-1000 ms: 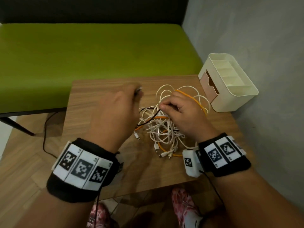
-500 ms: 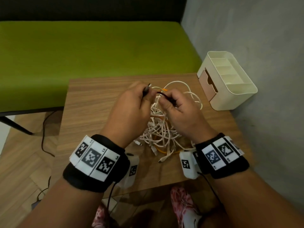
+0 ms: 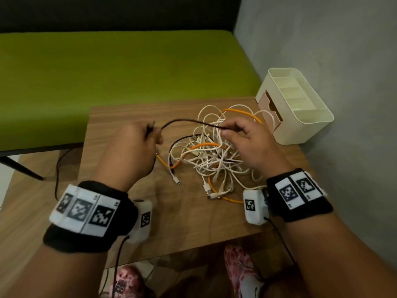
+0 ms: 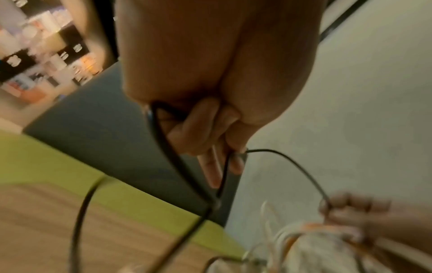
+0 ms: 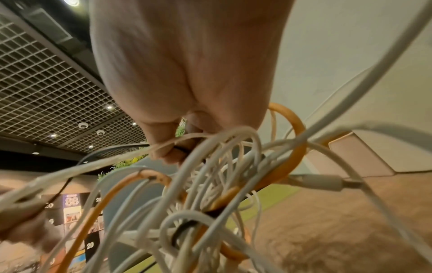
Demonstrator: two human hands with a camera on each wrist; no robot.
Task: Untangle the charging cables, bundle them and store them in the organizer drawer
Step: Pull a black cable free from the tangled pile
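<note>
Both hands held a black cable stretched above the tangle of charging cables on the table.

The left hand [image 3: 137, 145] pinched one end of the black cable [image 3: 189, 122] between thumb and curled fingers, and the right hand [image 3: 247, 143] pinched the same cable further along with thumb and forefinger, its other fingers loosely curled. Between them the cable arched clear of the pile. The tangle of white and orange cables [image 3: 210, 160] lay on the wooden table [image 3: 120, 117] under and just left of the right hand, with several plugs trailing toward the near edge. The cream organizer [image 3: 300, 123] stood at the table's far right corner, near the tangle, its tan drawer [image 3: 268, 106] facing the cables. A green bench [image 3: 107, 67] ran behind the table.
</note>
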